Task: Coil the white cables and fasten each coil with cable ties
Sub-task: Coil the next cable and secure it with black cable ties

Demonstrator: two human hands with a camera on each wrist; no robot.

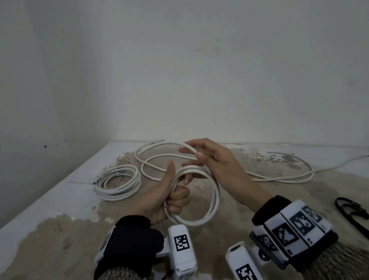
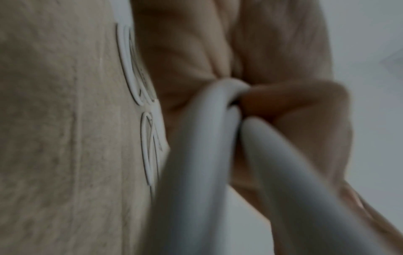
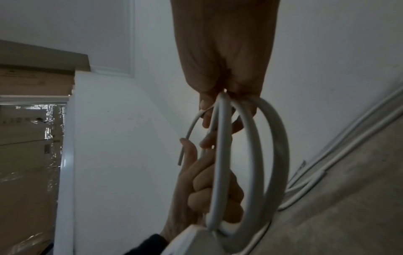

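No writing can be read; only black-and-white square code markers [image 1: 181, 242] show on the wrist units. The left-wrist view is blurred, the cable filling its lower half. At frame centre, the left hand [image 1: 165, 198] has its fingers curled round a partly wound white cable [image 1: 214, 200], thumb raised. The right hand [image 1: 213, 159] pinches the next loop just above. A finished coil [image 1: 118, 184] lies at centre left; black cable ties [image 1: 352, 211] lie at right, cut off.
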